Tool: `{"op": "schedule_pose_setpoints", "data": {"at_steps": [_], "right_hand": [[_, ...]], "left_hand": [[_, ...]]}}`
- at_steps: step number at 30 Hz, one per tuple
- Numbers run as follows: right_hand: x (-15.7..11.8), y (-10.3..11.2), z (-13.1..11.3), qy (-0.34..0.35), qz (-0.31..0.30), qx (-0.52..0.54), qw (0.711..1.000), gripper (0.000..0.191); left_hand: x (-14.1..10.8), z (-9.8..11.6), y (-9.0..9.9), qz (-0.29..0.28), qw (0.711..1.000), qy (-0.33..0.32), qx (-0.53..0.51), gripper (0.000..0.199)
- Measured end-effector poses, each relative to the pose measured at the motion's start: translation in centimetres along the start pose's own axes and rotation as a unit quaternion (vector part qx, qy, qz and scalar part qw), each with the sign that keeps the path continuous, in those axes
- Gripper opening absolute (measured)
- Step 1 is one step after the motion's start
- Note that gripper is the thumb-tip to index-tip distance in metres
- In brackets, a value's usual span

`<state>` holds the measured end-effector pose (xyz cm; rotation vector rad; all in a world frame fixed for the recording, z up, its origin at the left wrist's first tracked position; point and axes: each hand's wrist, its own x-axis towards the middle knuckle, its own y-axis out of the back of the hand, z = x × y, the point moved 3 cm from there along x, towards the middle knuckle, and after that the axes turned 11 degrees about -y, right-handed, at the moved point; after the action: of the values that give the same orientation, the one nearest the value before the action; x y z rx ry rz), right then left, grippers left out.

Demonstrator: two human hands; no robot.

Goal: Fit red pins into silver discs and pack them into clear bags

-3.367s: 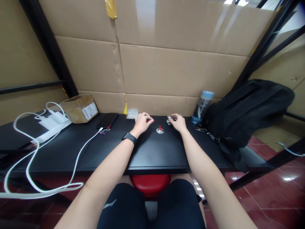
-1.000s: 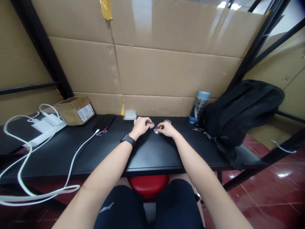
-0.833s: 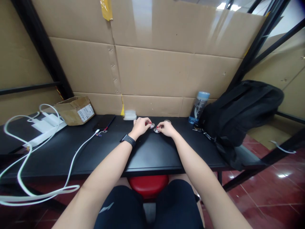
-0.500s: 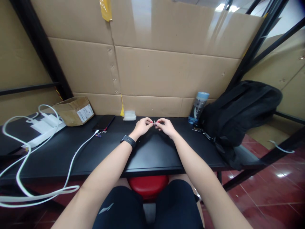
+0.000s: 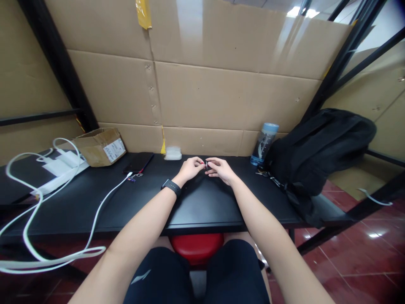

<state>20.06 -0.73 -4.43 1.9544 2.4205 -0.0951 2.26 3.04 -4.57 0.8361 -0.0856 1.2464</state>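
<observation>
Above the black table [image 5: 202,211], my two hands meet around a small, thin, shiny object [image 5: 206,165] too small to name. My left hand [image 5: 190,169], with a dark watch [image 5: 171,187] on its wrist, pinches it from the left between thumb and forefinger. From the other side, the fingertips of my right hand [image 5: 221,169] close on the same object, with the lower fingers held a little apart from the upper ones. Red shows on the nails. The fingers hide most of the object.
A white box [image 5: 173,153] stands at the cardboard wall [image 5: 202,97]. To the left are a phone [image 5: 138,163], a white cable [image 5: 104,202], an open carton [image 5: 99,147] and a power strip [image 5: 63,175]. A water bottle [image 5: 265,143], keys [image 5: 262,172] and a black backpack [image 5: 319,152] are right.
The fingers of my right hand have straightened and spread slightly around the small object. My left hand keeps its pinch. The view has shifted very slightly.
</observation>
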Motion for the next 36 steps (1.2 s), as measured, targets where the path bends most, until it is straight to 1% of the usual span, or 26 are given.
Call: {"op": "schedule_pose_setpoints", "data": {"at_steps": [5,7,8,10,12,15,18,20,23,26,30,33,36], "right_hand": [[0.0,0.0,0.1,0.022,-0.003,-0.015,1.0,0.047],[0.1,0.1,0.2,0.022,0.004,-0.021,1.0,0.048],[0.1,0.2,0.2,0.022,0.011,-0.026,0.999,0.048],[0.2,0.5,0.1,0.028,0.028,-0.041,0.998,0.047],[0.2,0.7,0.0,0.041,0.044,-0.061,0.996,0.046],[0.2,0.8,-0.2,0.053,0.055,-0.081,0.994,0.045],[0.3,0.8,-0.1,0.055,0.054,-0.089,0.993,0.045],[0.4,0.7,0.0,0.055,0.054,-0.091,0.993,0.045],[0.5,0.7,0.1,0.057,0.055,-0.093,0.993,0.045],[0.5,0.7,0.1,0.056,0.054,-0.097,0.992,0.044],[0.4,0.6,0.0,0.049,0.053,-0.102,0.992,0.043],[0.3,0.6,0.0,0.047,0.053,-0.102,0.992,0.043],[0.3,0.7,-0.1,0.046,0.054,-0.1,0.992,0.043]], "left_hand": [[0.1,-0.1,-0.1,-0.018,1.0,-0.005,0.0,0.017],[0.3,0.0,0.4,-0.015,1.0,-0.011,0.01,0.018],[0.4,0.0,0.9,0.0,1.0,-0.01,0.029,0.019],[0.3,-0.3,2.6,0.053,0.992,0.019,0.112,0.022],[0.0,-1.0,4.9,0.109,0.965,0.084,0.225,0.03],[-0.7,-2.5,7.9,0.149,0.939,0.155,0.268,0.04],[-1.2,-3.9,9.6,0.17,0.926,0.204,0.268,0.038],[-1.2,-4.5,9.9,0.173,0.925,0.215,0.26,0.035],[-1.0,-4.8,9.6,0.157,0.929,0.209,0.263,0.033],[-0.8,-4.8,9.2,0.126,0.928,0.203,0.287,0.041],[-0.8,-4.7,9.0,0.089,0.92,0.219,0.312,0.051],[-0.8,-4.7,8.9,0.078,0.922,0.218,0.311,0.055],[-1.0,-4.5,8.9,0.084,0.928,0.206,0.301,0.053]]}}
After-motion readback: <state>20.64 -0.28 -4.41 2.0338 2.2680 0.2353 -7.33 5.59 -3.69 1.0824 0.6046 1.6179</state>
